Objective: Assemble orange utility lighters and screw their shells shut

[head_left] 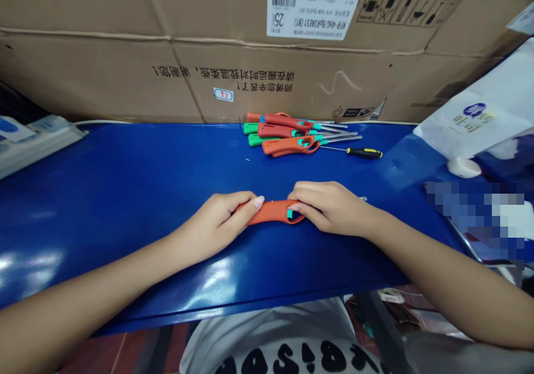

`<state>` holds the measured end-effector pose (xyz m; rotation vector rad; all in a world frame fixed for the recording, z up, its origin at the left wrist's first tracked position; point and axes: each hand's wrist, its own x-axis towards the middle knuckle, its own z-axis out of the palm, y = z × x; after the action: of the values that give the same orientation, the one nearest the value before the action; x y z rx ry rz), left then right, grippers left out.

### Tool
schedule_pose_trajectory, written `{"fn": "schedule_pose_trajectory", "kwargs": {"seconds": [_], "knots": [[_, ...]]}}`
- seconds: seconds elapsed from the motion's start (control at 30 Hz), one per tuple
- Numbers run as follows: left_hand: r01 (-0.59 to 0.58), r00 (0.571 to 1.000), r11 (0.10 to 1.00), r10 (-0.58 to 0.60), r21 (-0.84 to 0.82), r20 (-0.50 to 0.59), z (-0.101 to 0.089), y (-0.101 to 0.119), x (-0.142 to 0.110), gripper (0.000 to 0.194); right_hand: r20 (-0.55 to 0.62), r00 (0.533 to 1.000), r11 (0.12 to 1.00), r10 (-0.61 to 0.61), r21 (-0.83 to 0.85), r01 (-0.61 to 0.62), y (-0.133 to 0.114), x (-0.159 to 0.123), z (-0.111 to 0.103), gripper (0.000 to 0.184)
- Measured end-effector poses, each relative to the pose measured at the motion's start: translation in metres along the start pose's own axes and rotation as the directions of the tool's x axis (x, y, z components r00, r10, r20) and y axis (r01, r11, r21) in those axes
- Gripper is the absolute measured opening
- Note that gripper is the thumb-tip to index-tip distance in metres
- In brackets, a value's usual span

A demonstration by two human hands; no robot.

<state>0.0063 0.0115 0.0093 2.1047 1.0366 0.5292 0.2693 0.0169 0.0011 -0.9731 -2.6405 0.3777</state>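
An orange long-nosed lighter [273,212] with a teal trigger lies across the blue table top [125,196], held at both ends. My left hand [217,224] grips its left end, thumb on top. My right hand [329,207] is closed round the trigger end, and a thin metal tip pokes out past its knuckles to the right. Both hands rest on the table.
A pile of several orange and green lighters [292,132] lies at the back, with a black-and-yellow screwdriver [359,152] beside it. Large cardboard boxes [250,45] wall off the far side. A white bag [479,112] and a white oval object [464,167] sit right; white packs [33,140] sit left.
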Motion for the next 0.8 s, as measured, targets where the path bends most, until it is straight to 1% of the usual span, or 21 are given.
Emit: {"fn": "schedule_pose_trajectory", "kwargs": {"seconds": [0.03,0.1,0.13,0.2,0.27,0.37,0.53,0.67,0.8], "knots": [[-0.033,0.999,0.999,0.034,0.016,-0.018,0.0,-0.001,0.0,0.04,-0.018,1.0,1.0,0.002,0.006,-0.002,0.0,0.0,0.001,0.029],[-0.149,0.986,0.984,0.156,0.095,-0.063,-0.002,-0.003,-0.001,0.028,-0.071,0.997,1.0,-0.006,0.024,0.008,0.0,-0.001,0.002,0.026],[-0.221,0.968,0.964,0.235,0.148,-0.083,-0.003,-0.005,-0.002,0.023,-0.099,0.995,0.999,-0.018,0.031,0.021,0.001,-0.001,0.002,0.023],[-0.341,0.92,0.908,0.376,0.243,-0.115,-0.005,-0.007,-0.004,0.018,-0.152,0.987,0.998,-0.05,0.038,0.056,0.002,-0.002,0.001,0.019],[-0.385,0.889,0.878,0.435,0.283,-0.14,-0.006,-0.008,-0.005,0.019,-0.187,0.98,0.996,-0.074,0.039,0.082,0.003,-0.003,-0.002,0.015],[-0.378,0.894,0.894,0.42,0.241,-0.155,-0.008,-0.008,-0.004,0.022,-0.209,0.974,0.996,-0.084,0.016,0.089,0.003,-0.006,-0.007,0.013],[-0.41,0.897,0.897,0.429,0.165,-0.104,-0.007,-0.007,-0.002,0.018,-0.19,0.978,0.996,-0.082,-0.045,0.075,0.005,-0.007,-0.009,0.014],[-0.381,0.904,0.908,0.406,0.177,-0.134,-0.006,-0.009,-0.002,0.017,-0.161,0.985,0.997,-0.06,-0.051,0.053,0.008,-0.005,-0.006,0.019],[-0.349,0.92,0.925,0.368,0.149,-0.133,-0.005,-0.011,-0.001,0.017,-0.138,0.99,0.999,-0.038,-0.031,0.034,0.009,-0.004,-0.004,0.023]]}}
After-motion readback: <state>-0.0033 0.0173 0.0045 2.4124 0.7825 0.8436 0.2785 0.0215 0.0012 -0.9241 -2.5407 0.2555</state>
